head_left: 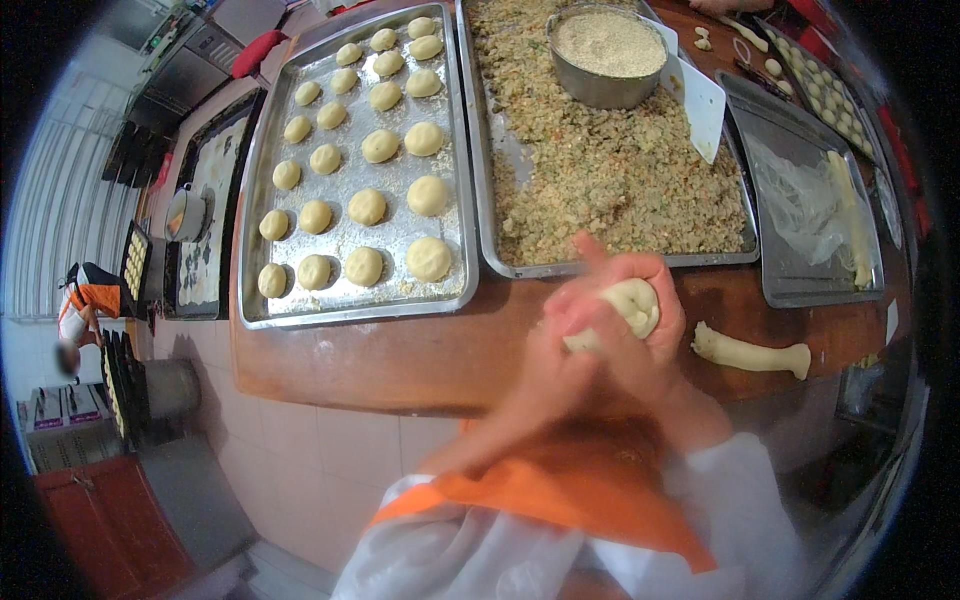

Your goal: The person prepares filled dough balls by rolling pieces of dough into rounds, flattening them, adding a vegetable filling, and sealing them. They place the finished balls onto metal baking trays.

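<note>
Currently, a piece of pale dough (634, 305) is being held between both hands above the front part of the tabletop (380, 365), just off the near edge of a filling tray (478, 150). By the right hand (668, 310), the dough is being cupped from the right with the fingers curled in. By the left hand (560, 325), it is being enclosed from the other side, the hand closed about it; the exact finger positions there are being hidden by blur and overlap. Part of the dough's folded upper surface is being left exposed.

Near the tabletop's front edge, right of the hands, a dough roll (752, 353) is being supported on its side. To the left, rows of round dough balls (428, 258) are being carried by a metal tray (355, 319). Crumbly filling (620, 190) is being spread across the filling tray; toward its far edge, a metal bowl (605, 90) is being filled with pale crumbs (610, 42), and a white scraper (704, 115) is being rested at its right edge. Farther right, clear plastic (800, 200) and a dough strip (852, 215) are being held in a grey tray (825, 298).
</note>
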The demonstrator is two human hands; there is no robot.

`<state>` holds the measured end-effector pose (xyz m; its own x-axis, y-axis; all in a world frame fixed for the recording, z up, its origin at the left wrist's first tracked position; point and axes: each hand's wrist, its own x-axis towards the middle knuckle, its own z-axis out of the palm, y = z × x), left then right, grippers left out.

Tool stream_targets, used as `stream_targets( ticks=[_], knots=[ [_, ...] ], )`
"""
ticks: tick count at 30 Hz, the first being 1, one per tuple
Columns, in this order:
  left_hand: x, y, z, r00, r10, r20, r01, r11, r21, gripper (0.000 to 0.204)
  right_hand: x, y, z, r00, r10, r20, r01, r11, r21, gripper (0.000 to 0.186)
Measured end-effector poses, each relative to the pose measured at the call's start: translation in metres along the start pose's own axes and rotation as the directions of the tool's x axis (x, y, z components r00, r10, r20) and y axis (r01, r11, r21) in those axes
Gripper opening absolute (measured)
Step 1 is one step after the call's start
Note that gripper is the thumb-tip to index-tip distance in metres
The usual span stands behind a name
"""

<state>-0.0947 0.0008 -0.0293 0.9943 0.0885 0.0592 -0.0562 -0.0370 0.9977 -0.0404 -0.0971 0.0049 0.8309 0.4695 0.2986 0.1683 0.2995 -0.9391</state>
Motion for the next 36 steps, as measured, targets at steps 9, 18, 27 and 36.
stream_targets(
  ticks=[9,18,27,36],
  knots=[
    [0.002,0.002,-0.005,0.988,-0.153,-0.035,0.122,0.89,-0.439,0.034,0.004,-0.014,0.006,0.978,0.195,0.073,-0.198,0.98,0.037,0.031],
    [0.005,0.011,0.0,0.966,0.062,-0.249,-0.063,0.998,0.005,0.035,0.006,0.013,-0.006,0.99,0.127,0.069,-0.139,0.966,0.219,0.024],
    [0.004,0.002,-0.009,0.983,0.129,-0.128,-0.124,0.991,0.045,0.032,0.004,0.005,0.004,0.978,0.181,0.101,-0.19,0.978,0.087,0.049],
    [0.0,0.011,-0.02,0.995,0.013,-0.095,-0.013,1.0,0.006,0.033,0.005,0.0,0.008,0.983,0.169,0.07,-0.177,0.975,0.132,0.025]
  ],
)
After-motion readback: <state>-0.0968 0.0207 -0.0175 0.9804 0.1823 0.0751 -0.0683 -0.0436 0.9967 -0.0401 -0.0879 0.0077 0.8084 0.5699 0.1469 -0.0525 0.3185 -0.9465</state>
